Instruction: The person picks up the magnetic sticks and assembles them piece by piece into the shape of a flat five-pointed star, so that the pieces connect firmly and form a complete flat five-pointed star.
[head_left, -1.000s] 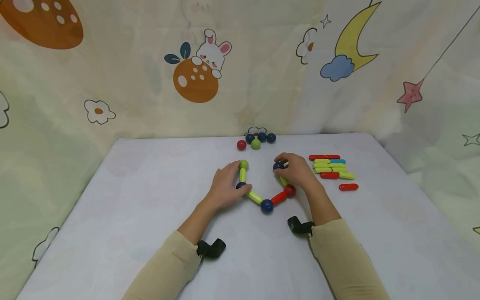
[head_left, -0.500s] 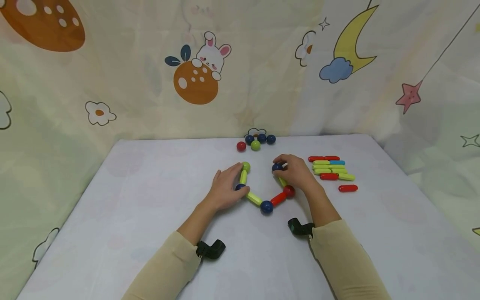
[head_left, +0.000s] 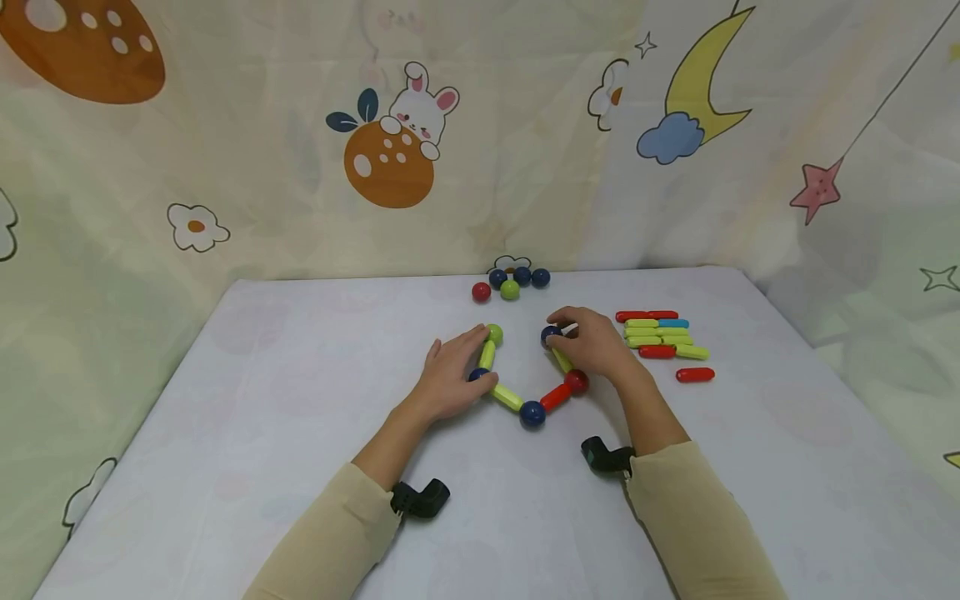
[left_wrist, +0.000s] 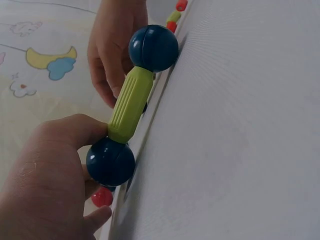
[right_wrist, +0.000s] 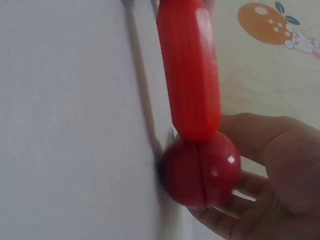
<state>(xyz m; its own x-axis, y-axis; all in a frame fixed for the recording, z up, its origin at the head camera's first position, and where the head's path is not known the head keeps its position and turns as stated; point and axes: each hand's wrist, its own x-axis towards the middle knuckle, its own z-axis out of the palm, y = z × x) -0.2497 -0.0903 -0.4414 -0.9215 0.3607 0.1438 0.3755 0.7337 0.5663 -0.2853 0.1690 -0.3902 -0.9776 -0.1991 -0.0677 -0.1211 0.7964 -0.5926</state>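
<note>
A chain of coloured balls and rods forms a U on the white table. My left hand (head_left: 450, 379) is around its left side, with the thumb at the joint of a dark blue ball (left_wrist: 111, 161) and a yellow-green rod (left_wrist: 131, 105). Its fingers reach up to the green end ball (head_left: 494, 334). At the right end, my right hand (head_left: 592, 343) pinches another dark blue ball (head_left: 551, 335) between thumb and fingers. Below that hand lie a red ball (head_left: 576, 382) and a red rod (head_left: 556, 397), joined to the bottom blue ball (head_left: 532, 414). A gap separates the two upper ends.
Loose balls, among them a red one (head_left: 482, 292) and a green one (head_left: 510, 290), sit by the table's back edge. Right of my right hand lie several rods in rows, with a single red rod (head_left: 695, 375) nearer. A patterned cloth (head_left: 262, 150) hangs behind the table.
The green end ball has shifted slightly right, tilting its rod inward. My right hand's blue ball has moved a little left, so the gap between the ends is narrower.
</note>
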